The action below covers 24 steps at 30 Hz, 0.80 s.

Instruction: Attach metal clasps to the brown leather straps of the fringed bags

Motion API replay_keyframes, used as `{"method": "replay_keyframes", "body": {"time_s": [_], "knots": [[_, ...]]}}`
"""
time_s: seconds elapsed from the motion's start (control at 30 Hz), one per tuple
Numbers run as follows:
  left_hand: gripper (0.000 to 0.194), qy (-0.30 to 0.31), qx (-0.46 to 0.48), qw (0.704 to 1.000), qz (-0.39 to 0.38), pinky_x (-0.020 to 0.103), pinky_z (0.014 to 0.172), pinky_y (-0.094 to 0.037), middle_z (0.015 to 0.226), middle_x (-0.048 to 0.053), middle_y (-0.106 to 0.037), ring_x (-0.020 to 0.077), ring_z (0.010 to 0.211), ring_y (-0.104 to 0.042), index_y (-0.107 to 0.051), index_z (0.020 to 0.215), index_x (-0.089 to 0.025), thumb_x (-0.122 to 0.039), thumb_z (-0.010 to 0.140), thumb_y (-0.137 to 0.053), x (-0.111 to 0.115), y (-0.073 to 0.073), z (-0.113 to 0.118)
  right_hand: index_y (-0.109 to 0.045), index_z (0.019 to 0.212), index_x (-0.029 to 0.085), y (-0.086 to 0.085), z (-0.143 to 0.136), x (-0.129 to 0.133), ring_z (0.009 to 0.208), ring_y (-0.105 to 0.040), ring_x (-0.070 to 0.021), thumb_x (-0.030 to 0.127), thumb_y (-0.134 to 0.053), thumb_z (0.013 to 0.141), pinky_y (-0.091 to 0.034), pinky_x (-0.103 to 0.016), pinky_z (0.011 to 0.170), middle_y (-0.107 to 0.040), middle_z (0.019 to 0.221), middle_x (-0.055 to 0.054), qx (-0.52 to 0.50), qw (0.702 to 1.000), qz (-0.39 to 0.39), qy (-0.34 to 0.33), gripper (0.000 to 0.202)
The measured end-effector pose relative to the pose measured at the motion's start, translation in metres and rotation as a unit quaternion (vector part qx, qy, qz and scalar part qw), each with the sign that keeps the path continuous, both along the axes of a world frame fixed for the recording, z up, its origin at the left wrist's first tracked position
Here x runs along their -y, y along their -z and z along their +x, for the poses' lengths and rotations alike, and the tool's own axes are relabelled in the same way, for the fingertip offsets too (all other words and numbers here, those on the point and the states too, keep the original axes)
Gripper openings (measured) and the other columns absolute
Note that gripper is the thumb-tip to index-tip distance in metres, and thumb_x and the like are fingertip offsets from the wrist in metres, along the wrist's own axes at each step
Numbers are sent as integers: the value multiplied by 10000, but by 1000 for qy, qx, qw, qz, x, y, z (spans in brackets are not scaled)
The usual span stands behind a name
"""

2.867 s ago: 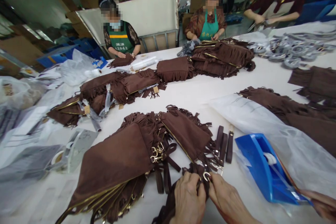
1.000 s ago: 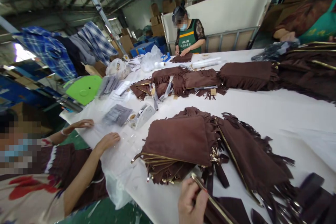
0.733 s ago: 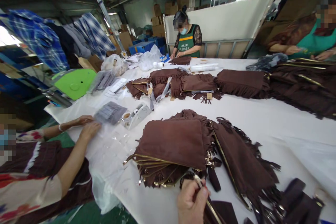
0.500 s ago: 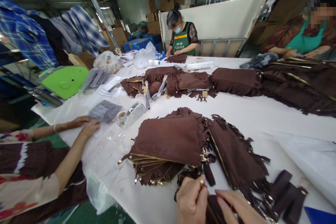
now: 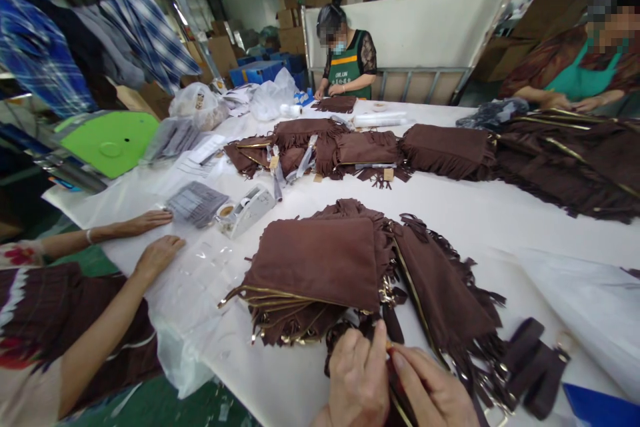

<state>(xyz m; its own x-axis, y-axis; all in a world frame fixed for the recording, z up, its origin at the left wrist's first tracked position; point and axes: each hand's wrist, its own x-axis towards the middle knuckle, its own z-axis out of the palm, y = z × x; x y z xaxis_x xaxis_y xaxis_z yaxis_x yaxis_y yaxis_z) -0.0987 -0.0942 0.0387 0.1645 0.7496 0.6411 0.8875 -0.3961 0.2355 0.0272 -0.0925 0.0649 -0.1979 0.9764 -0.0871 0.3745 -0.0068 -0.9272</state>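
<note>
Together both hands pinch soft fringed brown suede pouch.

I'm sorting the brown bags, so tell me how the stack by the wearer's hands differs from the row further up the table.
The near stack is piled flat, plain sides up, gold zip edges fanned at the front; the far row lies spread side by side, fringes showing. The far row carries tan tags and grey strips; the near stack shows none. Both are brown fringed suede-like bags on the white table.
</note>
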Motion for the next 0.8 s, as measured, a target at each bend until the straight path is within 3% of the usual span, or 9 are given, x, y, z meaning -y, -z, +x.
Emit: {"method": "replay_keyframes", "body": {"time_s": [0.23,0.33,0.43,0.5,0.6,0.67,0.7,0.77,0.8], "knots": [[289,-16,-72,997,-19,294,548,-486,545,44,-560,190,602,-552,-540,1048,-21,-121,814,-405,0,3,-1,-642,675,176,-2,-11,-4,570,-547,-144,432,-466,751,-422,-205,520,-602,573,8,-13,988,-117,99,319],[275,-6,-32,998,-48,273,511,-479,542,40,-576,169,549,-538,-566,1015,-45,-122,820,-389,0,3,-2,-596,569,175,0,-16,-6,510,-455,-116,379,-489,689,-369,-208,489,-502,492,42,-69,970,-177,150,260],[278,-5,60,989,-136,256,491,-472,593,55,-630,160,545,-558,-602,968,-79,-105,807,-378,-2,-1,-3,-553,506,173,11,-17,-7,466,-375,-94,351,-499,644,-311,-211,469,-420,451,62,-107,956,-229,148,231],[270,-25,150,956,-250,257,551,-489,663,56,-662,159,607,-598,-635,924,-129,-108,782,-406,-4,-7,-3,-554,503,168,20,-15,-6,462,-364,-91,365,-502,630,-285,-214,471,-415,445,62,-109,952,-248,146,240],[220,-59,306,849,-427,255,637,-488,721,23,-670,152,691,-616,-666,824,-190,-156,754,-460,-9,-16,-4,-579,511,165,29,-10,-4,472,-382,-97,381,-495,614,-290,-220,491,-436,445,56,-70,955,-240,158,253],[201,-64,374,790,-480,250,648,-483,711,5,-667,148,697,-609,-666,801,-189,-184,749,-472,-10,-18,-7,-591,516,169,30,-5,-3,478,-393,-104,385,-477,612,-303,-227,498,-457,451,49,-43,959,-230,161,263],[208,-58,393,778,-488,248,644,-485,711,3,-667,147,694,-607,-661,834,-183,-188,751,-470,-9,-17,-9,-600,529,172,30,0,-2,476,-397,-107,389,-466,618,-309,-231,497,-472,458,45,-31,960,-228,160,270],[277,-45,385,799,-460,243,637,-497,748,14,-676,143,692,-610,-610,997,-166,-183,764,-461,-6,-13,-14,-607,564,182,32,13,2,486,-430,-118,406,-447,647,-334,-237,499,-502,482,35,-9,964,-218,153,288],[343,-41,355,837,-416,243,643,-504,794,33,-681,144,715,-615,-547,1104,-149,-178,775,-455,-3,-10,-17,-598,568,191,34,22,5,496,-455,-126,422,-436,675,-353,-238,505,-512,492,30,13,969,-201,142,301]]}}
